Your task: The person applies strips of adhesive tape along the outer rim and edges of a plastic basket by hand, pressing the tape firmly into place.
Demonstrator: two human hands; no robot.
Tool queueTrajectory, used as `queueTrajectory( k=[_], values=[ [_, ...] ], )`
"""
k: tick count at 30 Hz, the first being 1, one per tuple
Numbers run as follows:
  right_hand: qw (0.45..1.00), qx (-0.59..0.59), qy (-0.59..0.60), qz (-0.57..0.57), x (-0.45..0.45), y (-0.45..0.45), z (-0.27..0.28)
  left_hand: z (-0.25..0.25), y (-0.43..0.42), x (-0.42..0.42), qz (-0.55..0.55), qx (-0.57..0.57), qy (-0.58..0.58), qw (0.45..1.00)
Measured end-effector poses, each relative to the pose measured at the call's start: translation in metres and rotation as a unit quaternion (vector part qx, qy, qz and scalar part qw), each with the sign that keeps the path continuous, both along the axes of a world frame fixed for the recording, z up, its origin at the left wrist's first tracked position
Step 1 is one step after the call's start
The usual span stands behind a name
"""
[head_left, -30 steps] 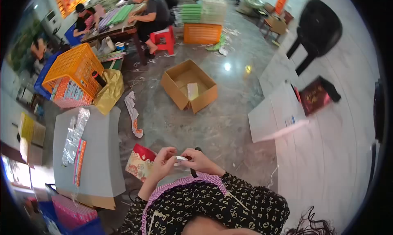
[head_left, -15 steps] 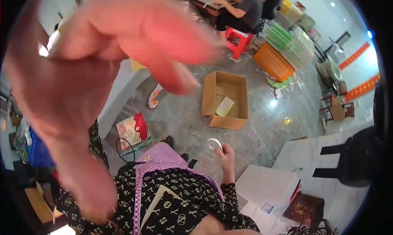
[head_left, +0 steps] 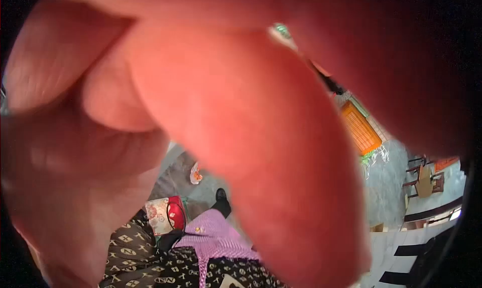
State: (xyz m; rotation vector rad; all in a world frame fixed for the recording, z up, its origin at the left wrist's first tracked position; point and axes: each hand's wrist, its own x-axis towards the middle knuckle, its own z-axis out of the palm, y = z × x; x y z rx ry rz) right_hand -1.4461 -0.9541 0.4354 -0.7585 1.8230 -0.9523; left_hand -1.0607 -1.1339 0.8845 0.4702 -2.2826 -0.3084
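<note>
My left hand (head_left: 241,137) fills most of the view, right up against the camera and blurred. Its fingers are curved, with gaps showing between some of them, and I see nothing held in it. My right hand is out of sight, hidden behind the left one or outside the view. Below, a pink checked apron (head_left: 216,230) lies over a black patterned garment (head_left: 175,268) on my body. Beside the apron, a red and cream floral bundle (head_left: 159,215) sits to the left.
A white and orange crumpled item (head_left: 196,173) lies on the grey floor. Through the gap on the right show an orange crate (head_left: 361,130) with pale strips by it, and a wooden table (head_left: 426,181) with chairs. A black object (head_left: 427,258) stands at the lower right edge.
My left hand has come closer to the camera and spread across the view. It now covers the cardboard box and the seated person. My right hand with the white ring-shaped roll is no longer visible.
</note>
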Motion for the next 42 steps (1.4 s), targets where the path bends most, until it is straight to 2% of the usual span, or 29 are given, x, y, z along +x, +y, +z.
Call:
queueTrajectory(
  k=[2,4,6,7,8,9,11,13,16,19,20,24,27,29,30,32,36,37,39,42],
  values=[
    [0.999,0.029,0.015,0.02,0.0,-0.033,-0.007,-0.004,-0.035,0.021,0.029,0.034,0.013,0.999],
    [0.999,0.039,-0.02,-0.007,-0.002,-0.067,-0.037,-0.005,-0.067,0.04,0.048,0.055,0.022,0.997],
    [0.998,0.021,-0.064,-0.014,0.017,-0.118,-0.01,-0.009,-0.089,0.054,0.066,0.08,0.033,0.994],
    [0.994,0.047,-0.086,-0.043,0.015,-0.132,-0.03,-0.013,-0.096,0.061,0.077,0.098,0.04,0.991],
    [0.998,0.024,-0.005,0.064,0.008,-0.149,-0.042,-0.017,-0.101,0.065,0.09,0.115,0.046,0.988],
    [0.996,0.059,-0.07,0.004,0.016,-0.173,-0.038,-0.022,-0.105,0.069,0.1,0.132,0.056,0.985],
    [0.993,0.016,-0.024,0.116,0.015,-0.213,-0.035,-0.028,-0.117,0.076,0.113,0.162,0.066,0.978],
    [0.99,0.067,-0.126,-0.009,0.028,-0.262,-0.056,-0.032,-0.137,0.082,0.13,0.152,0.07,0.977],
    [0.989,0.055,-0.134,0.001,0.048,-0.335,-0.06,-0.031,-0.167,0.095,0.16,0.132,0.071,0.976],
    [0.986,0.027,-0.166,0.013,0.074,-0.417,-0.044,-0.064,-0.193,0.113,0.263,0.158,0.113,0.945],
    [0.984,0.019,-0.178,0.007,0.084,-0.448,-0.029,-0.072,-0.203,0.104,0.321,0.175,0.154,0.918],
    [0.978,-0.008,-0.208,0.002,0.088,-0.591,-0.053,-0.116,-0.26,0.114,0.388,0.221,0.135,0.884],
    [0.978,-0.067,-0.19,0.061,0.086,-0.73,-0.052,-0.155,-0.315,0.111,0.42,0.244,0.181,0.855],
    [0.97,-0.104,-0.204,0.077,0.085,-0.834,-0.053,-0.189,-0.353,0.113,0.52,0.278,0.215,0.779],
    [0.97,-0.107,-0.206,0.074,0.084,-0.89,-0.054,-0.208,-0.374,0.112,0.528,0.274,0.213,0.775],
    [0.959,-0.121,-0.247,0.07,0.078,-0.995,-0.054,-0.245,-0.41,0.111,0.583,0.397,0.292,0.646],
    [0.973,-0.132,-0.185,0.048,0.086,-1.162,-0.034,-0.319,-0.444,0.107,0.583,0.536,0.339,0.507],
    [0.973,-0.13,-0.176,0.072,0.086,-1.195,-0.034,-0.327,-0.449,0.103,0.588,0.538,0.337,0.501],
    [0.979,-0.098,-0.176,0.032,0.097,-1.249,-0.041,-0.337,-0.458,0.092,0.599,0.612,0.279,0.435],
    [0.987,-0.105,-0.118,0.041,0.11,-1.312,-0.063,-0.357,-0.456,0.084,0.587,0.637,0.314,0.388]
  ],
)
